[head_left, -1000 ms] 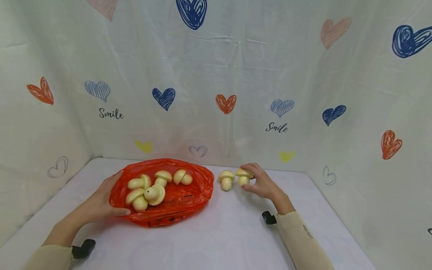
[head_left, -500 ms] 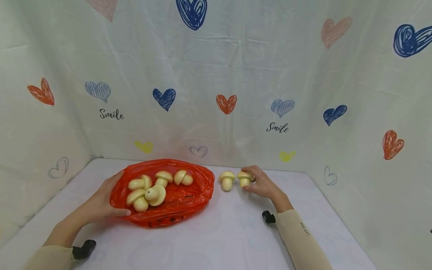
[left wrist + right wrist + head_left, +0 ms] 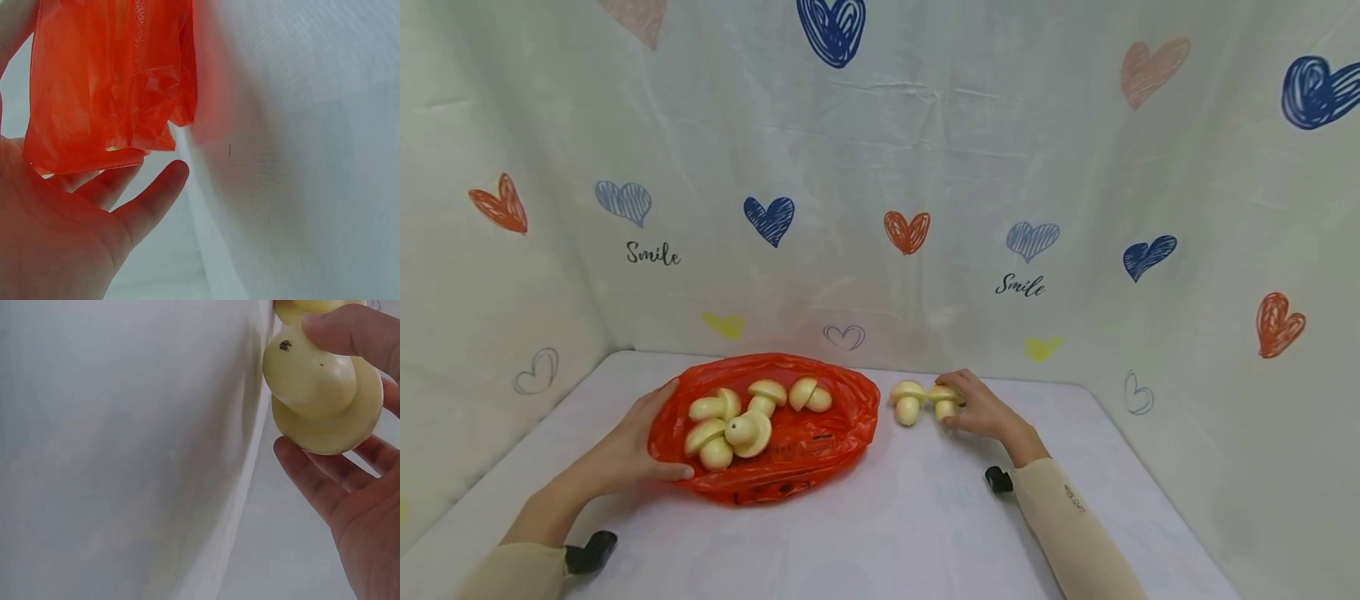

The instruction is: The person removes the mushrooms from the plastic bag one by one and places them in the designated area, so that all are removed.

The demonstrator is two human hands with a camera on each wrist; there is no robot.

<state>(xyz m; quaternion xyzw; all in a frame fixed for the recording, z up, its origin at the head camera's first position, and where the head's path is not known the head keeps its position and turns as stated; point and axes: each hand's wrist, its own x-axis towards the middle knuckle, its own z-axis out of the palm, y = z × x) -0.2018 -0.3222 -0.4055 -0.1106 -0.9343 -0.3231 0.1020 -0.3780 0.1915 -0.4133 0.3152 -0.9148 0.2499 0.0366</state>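
Note:
In the head view, my left hand (image 3: 632,442) spans the left end of a red plastic bag (image 3: 838,446), thumb along the near rim and fingers at the far side. The left wrist view shows its fingers extended beside the bag's crinkled wall (image 3: 112,81). Several pale mushrooms (image 3: 748,433) with rounded caps lie in the bag. Right of it, one mushroom (image 3: 907,402) stands stem down on the table. Beside that, my right hand (image 3: 988,408) pinches another mushroom (image 3: 312,381), thumb on its stem and fingers round the cap. The two caps meet in the head view.
A white-covered table (image 3: 887,533) lies under everything. A pale curtain (image 3: 850,283) printed with hearts and "Smile" rises behind it and at both sides. A black wrist device (image 3: 591,552) is on the left cuff, another device (image 3: 998,479) on the right.
My right hand has lowered its mushroom slightly and brought it close against the neighbouring one. The left hand and the bag have stayed in place.

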